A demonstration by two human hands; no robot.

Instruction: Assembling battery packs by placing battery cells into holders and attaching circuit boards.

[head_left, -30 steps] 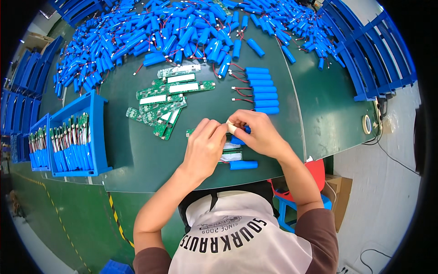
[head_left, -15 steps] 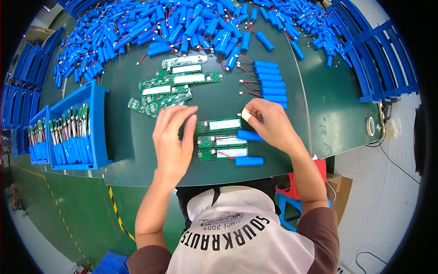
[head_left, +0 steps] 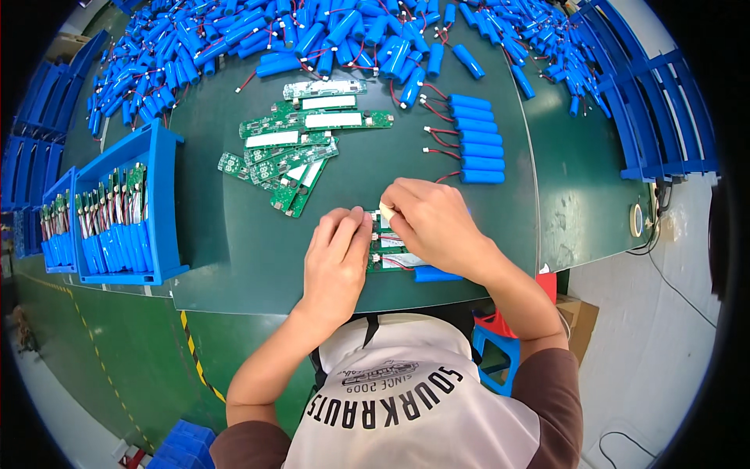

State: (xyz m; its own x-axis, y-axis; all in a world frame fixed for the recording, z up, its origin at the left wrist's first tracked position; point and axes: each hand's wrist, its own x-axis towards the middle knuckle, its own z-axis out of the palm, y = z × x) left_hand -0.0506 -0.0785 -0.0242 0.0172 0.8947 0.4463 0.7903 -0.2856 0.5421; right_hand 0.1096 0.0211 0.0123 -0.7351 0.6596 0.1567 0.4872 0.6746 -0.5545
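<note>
Three green circuit boards with white pads lie in a column at the table's front; the lowest circuit board (head_left: 398, 261) shows best. My left hand (head_left: 337, 254) is closed at the left end of the uppermost board, fingertips pressed together on it. Close beside it, my right hand (head_left: 433, 223) pinches a battery lead at that board's end, a cream finger cot (head_left: 387, 212) on one finger. The lead's plug is mostly hidden by the fingers. A blue battery (head_left: 436, 273), its red wire running to the lowest board, lies below my right hand. The middle board is partly covered.
Several blue batteries (head_left: 478, 139) line up at right, leads leftward. Loose circuit boards (head_left: 285, 152) lie behind my left hand. A large battery heap (head_left: 328, 35) spans the back. Blue bins (head_left: 164, 211) of wired batteries stand left; a tape roll (head_left: 636, 220) sits far right.
Both hands have come together over the uppermost board, the left moving right and closing, the right moving left with the lead. More loose boards show where the left hand was.
</note>
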